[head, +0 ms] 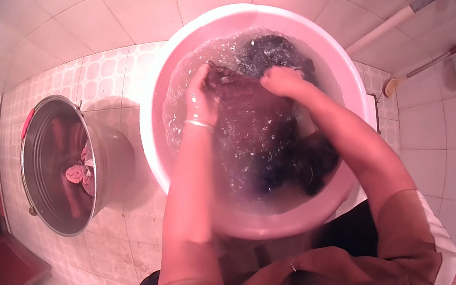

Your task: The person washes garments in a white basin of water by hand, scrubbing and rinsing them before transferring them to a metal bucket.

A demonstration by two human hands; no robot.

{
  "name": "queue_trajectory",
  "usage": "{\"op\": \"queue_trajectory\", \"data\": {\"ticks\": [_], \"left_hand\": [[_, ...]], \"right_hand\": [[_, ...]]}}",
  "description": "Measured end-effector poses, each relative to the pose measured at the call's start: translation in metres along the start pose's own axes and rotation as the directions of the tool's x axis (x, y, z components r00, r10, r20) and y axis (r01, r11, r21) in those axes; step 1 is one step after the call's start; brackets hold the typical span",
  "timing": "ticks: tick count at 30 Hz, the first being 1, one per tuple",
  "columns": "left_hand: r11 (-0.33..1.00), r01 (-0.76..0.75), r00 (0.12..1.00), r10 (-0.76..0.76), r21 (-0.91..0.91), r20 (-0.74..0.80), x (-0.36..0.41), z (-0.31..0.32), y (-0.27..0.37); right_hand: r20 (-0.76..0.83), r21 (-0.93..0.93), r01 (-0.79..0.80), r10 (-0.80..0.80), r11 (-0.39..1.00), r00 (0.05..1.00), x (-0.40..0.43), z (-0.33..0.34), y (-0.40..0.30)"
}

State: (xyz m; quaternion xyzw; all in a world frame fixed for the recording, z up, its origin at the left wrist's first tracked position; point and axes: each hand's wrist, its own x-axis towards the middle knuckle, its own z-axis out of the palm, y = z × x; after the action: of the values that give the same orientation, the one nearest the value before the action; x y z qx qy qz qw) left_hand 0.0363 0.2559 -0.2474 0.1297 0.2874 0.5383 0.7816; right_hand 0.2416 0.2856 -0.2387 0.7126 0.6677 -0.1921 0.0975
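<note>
A large pink plastic basin (266, 227) of water stands before me. My left hand (202, 94), with a bangle at the wrist, grips the left upper edge of a dark reddish-brown wet cloth (248, 102). Closed into a fist, my right hand (283, 81) holds the same cloth at its right side. The cloth spreads between both hands and its lower part lies in the water. More dark wet fabric (269, 50) bulges up behind my right hand, and another dark bunch (314, 164) lies at the basin's lower right.
A metal bucket (116, 157) with small pink cloth (78, 173) inside stands at the left on the tiled floor. Along the right wall are a pale pipe (379, 29) and a long-handled brush (392, 87). A doorway with a red mat (7, 268) lies at the far left.
</note>
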Motion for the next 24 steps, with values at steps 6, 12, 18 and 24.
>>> {"op": "queue_trajectory", "data": {"ticks": [6,12,18,24], "left_hand": [[0.968,0.18,0.896,-0.088,0.173,-0.436,0.029,-0.054,-0.022],[0.955,0.22,0.968,-0.239,-0.198,-0.077,0.044,-0.05,-0.04],[0.976,0.104,0.993,-0.113,-0.19,-0.039,0.047,-0.041,-0.053],[0.995,0.104,0.968,-0.102,-0.004,-0.231,0.029,-0.003,-0.032]], "right_hand": [[-0.25,0.362,0.133,-0.042,0.922,0.967,-0.003,-0.015,-0.03],[-0.342,0.701,0.414,-0.235,0.581,0.91,-0.007,0.033,-0.059],[-0.597,0.296,0.581,-0.327,0.758,0.732,-0.045,0.035,-0.094],[-0.587,0.323,0.258,-0.022,0.911,0.809,0.031,0.028,-0.022]]}}
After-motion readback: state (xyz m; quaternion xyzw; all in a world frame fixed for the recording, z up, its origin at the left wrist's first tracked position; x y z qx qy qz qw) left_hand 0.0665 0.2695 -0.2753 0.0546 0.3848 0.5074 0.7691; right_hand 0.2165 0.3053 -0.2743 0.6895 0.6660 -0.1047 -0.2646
